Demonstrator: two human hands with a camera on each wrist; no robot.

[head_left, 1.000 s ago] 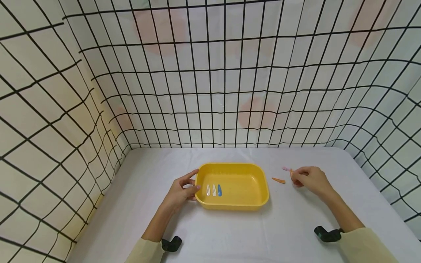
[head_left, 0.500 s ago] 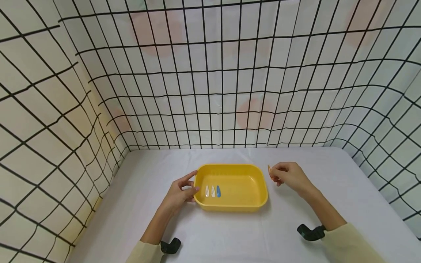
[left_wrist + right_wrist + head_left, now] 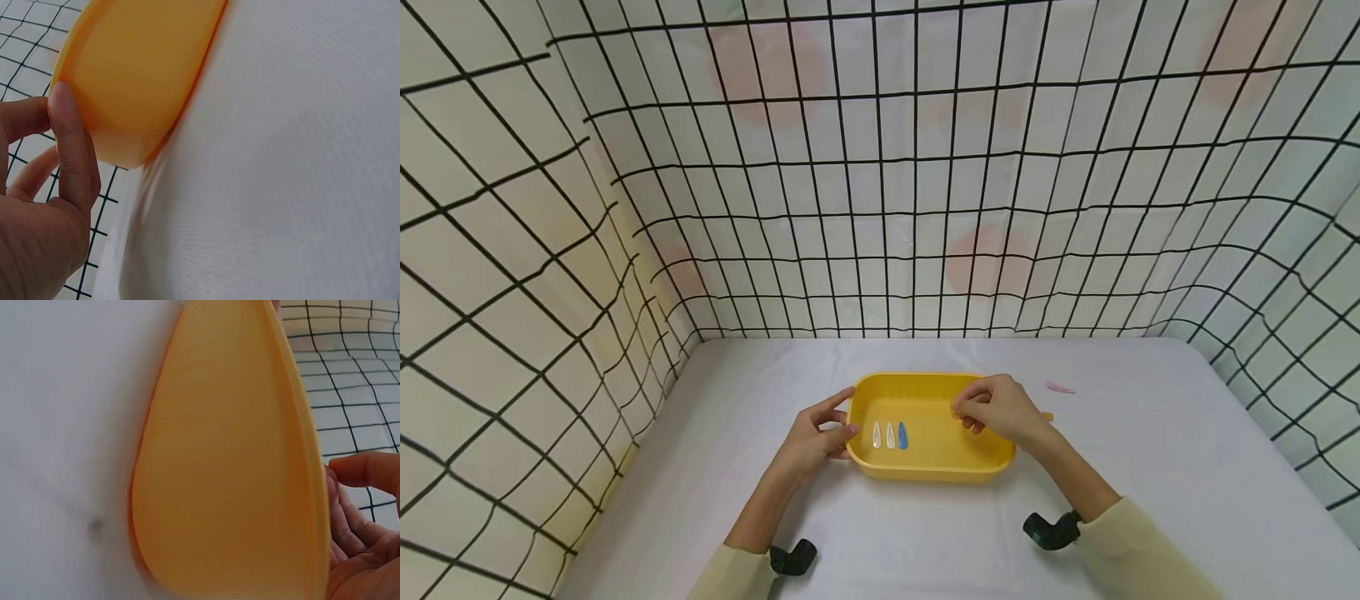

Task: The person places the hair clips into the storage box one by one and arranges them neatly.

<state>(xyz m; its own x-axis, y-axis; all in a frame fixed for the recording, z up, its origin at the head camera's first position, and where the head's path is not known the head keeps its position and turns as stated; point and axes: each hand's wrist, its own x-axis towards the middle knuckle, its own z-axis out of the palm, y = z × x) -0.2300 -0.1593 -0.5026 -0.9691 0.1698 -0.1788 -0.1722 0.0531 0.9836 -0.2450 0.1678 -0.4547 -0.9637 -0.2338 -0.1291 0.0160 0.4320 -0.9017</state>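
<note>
A yellow tray [image 3: 932, 474] stands on the table. My left hand [image 3: 812, 433] grips its left rim, thumb on the rim, as the left wrist view also shows. Inside, on the left, two white snap hair clips [image 3: 890, 436] and a blue hair clip [image 3: 902, 435] lie upright in a row. Over the tray's right half, my right hand [image 3: 1003, 410] pinches an orange hair clip [image 3: 955, 410], mostly hidden by the fingers. In the right wrist view the tray wall [image 3: 225, 475] covers what the fingertips hold.
Right of the tray, a pink hair clip [image 3: 1061, 387] lies on the white tablecloth [image 3: 1150, 433]. Another orange hair clip [image 3: 1047, 416] shows partly behind my right wrist. A black wire grid [image 3: 913, 208] with white cloth behind it encloses the back and sides.
My right hand has lifted an orange hair clip off the table on the right and carried it left over the tray. The left hand has kept its grip on the rim.
</note>
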